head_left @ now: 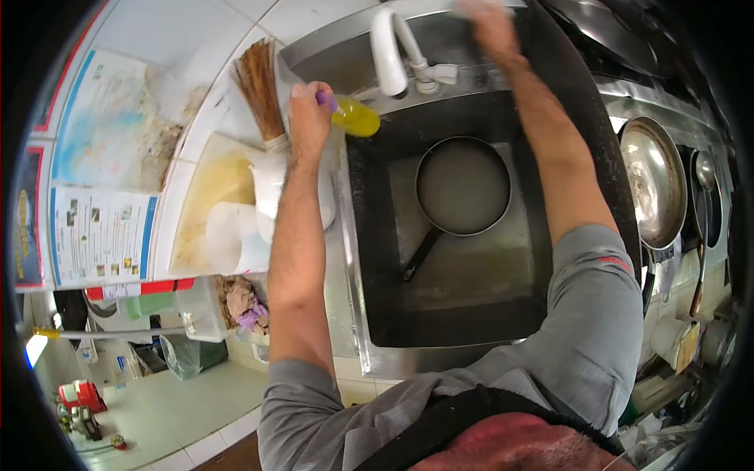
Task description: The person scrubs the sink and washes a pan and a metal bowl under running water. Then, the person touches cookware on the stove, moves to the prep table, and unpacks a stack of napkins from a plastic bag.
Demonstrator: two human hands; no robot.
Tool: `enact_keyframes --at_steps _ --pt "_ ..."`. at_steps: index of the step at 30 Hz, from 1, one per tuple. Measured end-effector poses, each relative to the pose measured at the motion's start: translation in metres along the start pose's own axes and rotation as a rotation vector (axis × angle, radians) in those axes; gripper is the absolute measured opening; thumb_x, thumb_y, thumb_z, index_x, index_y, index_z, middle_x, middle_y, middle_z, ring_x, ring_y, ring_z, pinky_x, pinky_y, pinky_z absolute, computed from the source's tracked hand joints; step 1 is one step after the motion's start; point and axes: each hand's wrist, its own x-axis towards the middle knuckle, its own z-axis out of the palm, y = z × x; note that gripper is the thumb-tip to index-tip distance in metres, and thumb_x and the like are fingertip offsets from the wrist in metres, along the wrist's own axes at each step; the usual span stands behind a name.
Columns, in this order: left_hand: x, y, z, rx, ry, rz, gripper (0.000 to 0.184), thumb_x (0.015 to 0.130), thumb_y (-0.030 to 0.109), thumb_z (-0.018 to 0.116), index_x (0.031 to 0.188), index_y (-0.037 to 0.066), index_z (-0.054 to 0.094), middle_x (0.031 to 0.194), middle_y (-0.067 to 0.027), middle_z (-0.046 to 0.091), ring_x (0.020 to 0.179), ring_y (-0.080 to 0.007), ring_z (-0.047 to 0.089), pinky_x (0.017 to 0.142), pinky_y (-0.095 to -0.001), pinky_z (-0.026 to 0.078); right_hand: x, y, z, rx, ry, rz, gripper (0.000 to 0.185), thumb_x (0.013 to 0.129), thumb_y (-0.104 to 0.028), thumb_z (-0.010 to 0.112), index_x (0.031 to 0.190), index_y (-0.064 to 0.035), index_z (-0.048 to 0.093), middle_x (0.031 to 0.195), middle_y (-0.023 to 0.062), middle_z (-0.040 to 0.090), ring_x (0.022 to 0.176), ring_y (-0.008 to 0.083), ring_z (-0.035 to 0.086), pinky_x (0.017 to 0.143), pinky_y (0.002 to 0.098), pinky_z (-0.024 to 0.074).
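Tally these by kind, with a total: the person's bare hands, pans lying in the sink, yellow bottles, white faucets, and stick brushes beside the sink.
Bare hands: 2 (left hand, right hand)
Dark pan: 1
Yellow bottle: 1
White faucet: 1
Stick brush: 1
Total: 6

Looks bright on the white wall tiles [302, 20], but dim down in the black sink [452, 318]. Glows very white at the far left edge, maybe from a lamp [36, 349]. Shines in spots on the round metal pan [652, 180]. Bends a lot near the sides, with black in the corners. Looks smeared on the right hand [488, 17], up top. Looks clearer in the middle. Too small to read on the wall papers [102, 235].
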Motion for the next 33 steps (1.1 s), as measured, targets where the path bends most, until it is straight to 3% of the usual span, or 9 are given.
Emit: enact_keyframes --at_steps 2,7,12,18,21,24,26,28,33 --pt "-0.024 -0.008 -0.013 0.111 0.079 0.134 0.017 0.072 -0.002 0.059 0.086 0.005 0.064 0.080 -0.0159 0.057 0.078 -0.0306 0.057 0.069 -0.0394 0.046 -0.022 0.023 0.011 -0.086 0.644 -0.112 0.041 0.076 0.005 0.052 0.116 -0.0068 0.055 0.116 0.0200 0.055 0.108 0.0397 0.050 0.095 0.0420 0.0398" --pt "-0.083 0.000 -0.041 0.170 0.070 0.031 0.017 0.069 -0.004 0.062 0.085 0.003 0.063 0.083 -0.0165 0.057 0.077 -0.0323 0.056 0.068 -0.0397 0.046 -0.118 -0.068 0.098 0.481 0.477 0.198 0.047 0.075 0.014 0.050 0.119 -0.0028 0.053 0.120 0.0216 0.054 0.120 0.0350 0.045 0.103 0.0415 0.0341" --pt "-0.125 0.018 -0.071 0.059 0.040 -0.111 0.014 0.071 -0.005 0.059 0.084 0.002 0.059 0.084 -0.0171 0.053 0.078 -0.0361 0.056 0.068 -0.0429 0.046 -0.052 -0.155 0.110 0.427 0.417 -0.156 0.047 0.074 0.013 0.044 0.116 -0.0058 0.055 0.127 0.0176 0.049 0.122 0.0372 0.042 0.101 0.0432 0.0327" --pt "-0.155 0.015 -0.081 -0.019 0.112 -0.147 0.012 0.074 -0.004 0.059 0.085 0.002 0.059 0.082 -0.0132 0.058 0.079 -0.0318 0.056 0.068 -0.0409 0.046 0.069 -0.201 0.210 -0.598 0.993 0.107 0.038 0.078 -0.007 0.048 0.116 0.0013 0.053 0.125 0.0236 0.045 0.122 0.0377 0.039 0.103 0.0459 0.0298" --pt "-0.157 0.023 -0.081 -0.030 0.142 -0.179 0.009 0.076 -0.003 0.059 0.084 0.002 0.059 0.081 -0.0116 0.060 0.081 -0.0300 0.055 0.068 -0.0405 0.046 0.080 -0.248 0.235 0.047 0.434 -0.477 0.039 0.081 -0.010 0.047 0.118 0.0001 0.050 0.125 0.0227 0.044 0.118 0.0365 0.041 0.099 0.0494 0.0329" --pt "-0.158 0.020 -0.084 -0.049 0.119 -0.203 0.007 0.077 -0.002 0.059 0.083 0.001 0.059 0.081 -0.0110 0.060 0.082 -0.0295 0.055 0.069 -0.0402 0.046 0.062 -0.191 0.223 -0.126 0.584 -0.453 0.039 0.082 -0.011 0.047 0.119 -0.0015 0.049 0.122 0.0206 0.047 0.115 0.0362 0.043 0.098 0.0465 0.0347" --pt "-0.159 0.018 -0.085 -0.070 0.116 -0.182 0.007 0.077 -0.002 0.060 0.083 0.001 0.059 0.080 -0.0110 0.060 0.082 -0.0297 0.055 0.069 -0.0401 0.046 0.049 -0.149 0.154 0.040 -0.120 0.209 0.043 0.084 -0.007 0.042 0.128 -0.0056 0.044 0.128 0.0210 0.044 0.121 0.0358 0.039 0.104 0.0446 0.0284" --pt "-0.162 0.014 -0.086 -0.093 0.127 -0.168 0.006 0.077 -0.001 0.060 0.083 0.001 0.059 0.080 -0.0110 0.060 0.082 -0.0299 0.055 0.070 -0.0399 0.045 0.037 -0.133 0.165 -0.012 0.430 0.113 0.045 0.087 -0.008 0.040 0.132 -0.0055 0.040 0.132 0.0217 0.042 0.124 0.0351 0.036 0.105 0.0441 0.0270" --pt "-0.166 0.014 -0.083 -0.100 0.181 -0.164 0.006 0.078 -0.001 0.061 0.083 0.001 0.060 0.080 -0.0112 0.060 0.081 -0.0290 0.056 0.069 -0.0388 0.046 0.043 -0.199 0.227 -0.259 0.271 -0.269 0.051 0.078 -0.003 0.047 0.128 -0.0105 0.044 0.131 0.0136 0.045 0.123 0.0361 0.039 0.102 0.0471 0.0305"
